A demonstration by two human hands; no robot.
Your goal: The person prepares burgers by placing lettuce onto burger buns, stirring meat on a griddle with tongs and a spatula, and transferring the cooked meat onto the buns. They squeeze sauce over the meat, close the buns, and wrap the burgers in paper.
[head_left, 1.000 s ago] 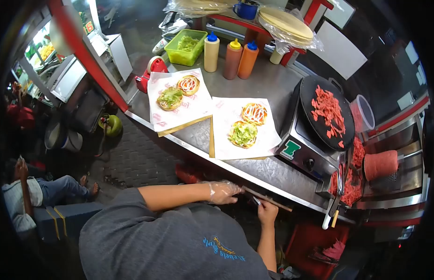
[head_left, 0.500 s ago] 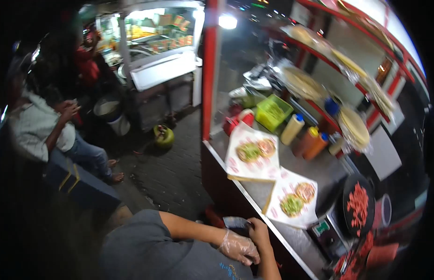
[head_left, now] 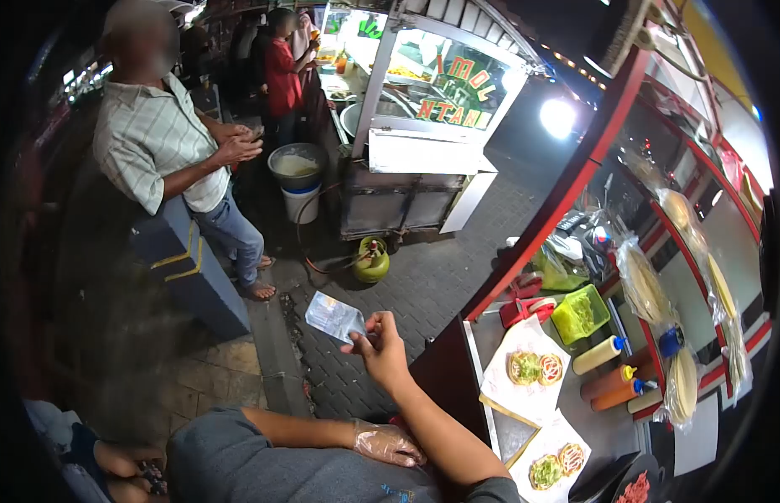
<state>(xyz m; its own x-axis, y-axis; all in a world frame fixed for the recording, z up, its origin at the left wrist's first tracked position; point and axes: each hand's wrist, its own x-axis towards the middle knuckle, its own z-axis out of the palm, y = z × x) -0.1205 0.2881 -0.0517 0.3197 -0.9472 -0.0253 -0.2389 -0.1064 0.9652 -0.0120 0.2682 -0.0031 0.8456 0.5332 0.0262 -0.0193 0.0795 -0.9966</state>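
My right hand (head_left: 381, 348) is raised in front of me and closed on a bluish banknote (head_left: 333, 317), pinched at its lower right corner. In a clear plastic glove, my left hand (head_left: 388, 443) stays low by my body with its fingers curled. The right forearm partly covers those fingertips, so whatever they may hold is hidden. To the right on the metal counter (head_left: 514, 438), two opened burgers, an upper burger (head_left: 524, 367) and a lower burger (head_left: 545, 472), lie on paper wrappers with greens on one half and sauce on the other.
Sauce bottles (head_left: 603, 386) and a green basket (head_left: 581, 314) stand behind the burgers. Bagged flat breads (head_left: 645, 281) sit along the red-framed rack. A person (head_left: 168, 142) leans on a blue post at left. A green gas cylinder (head_left: 372, 261) stands before a lit food cart (head_left: 406, 201).
My right hand has moved up and left, away from my gloved left hand, carrying the banknote outward. The view has swung left, showing more of the person and food cart.
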